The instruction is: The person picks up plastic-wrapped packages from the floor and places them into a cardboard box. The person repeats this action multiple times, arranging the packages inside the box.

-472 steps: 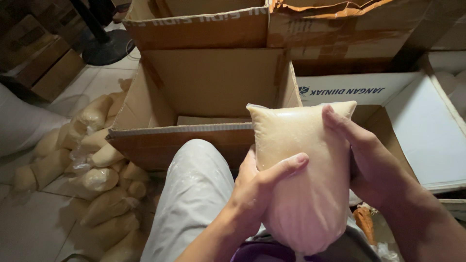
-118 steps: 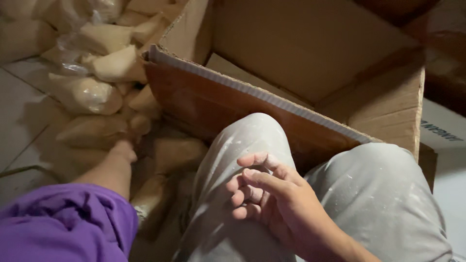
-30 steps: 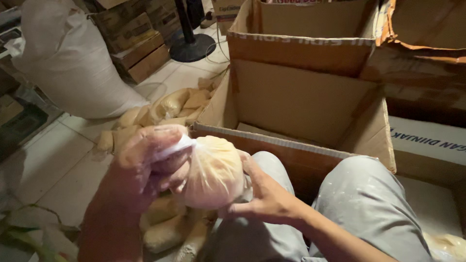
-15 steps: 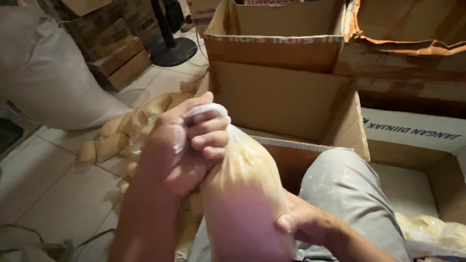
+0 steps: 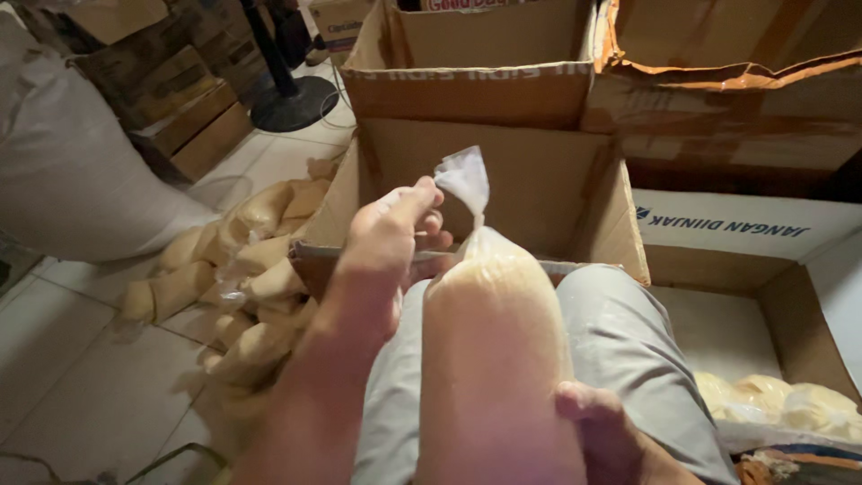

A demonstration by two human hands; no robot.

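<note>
A filled clear plastic bag (image 5: 494, 359) of pale yellowish grain stands upright over the person's lap, in front of an open cardboard box (image 5: 503, 193). The right hand (image 5: 611, 440) grips its lower side, thumb pressed against the plastic. The left hand (image 5: 391, 238) pinches the twisted neck (image 5: 465, 180) at the top, fingers closed on it.

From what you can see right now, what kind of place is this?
Probably a storeroom or small packing area. Open cardboard boxes stand on a tiled floor, a heap of filled plastic bags lies beside them, and a large white sack leans at the left. The left hand holds one such bag.
</note>
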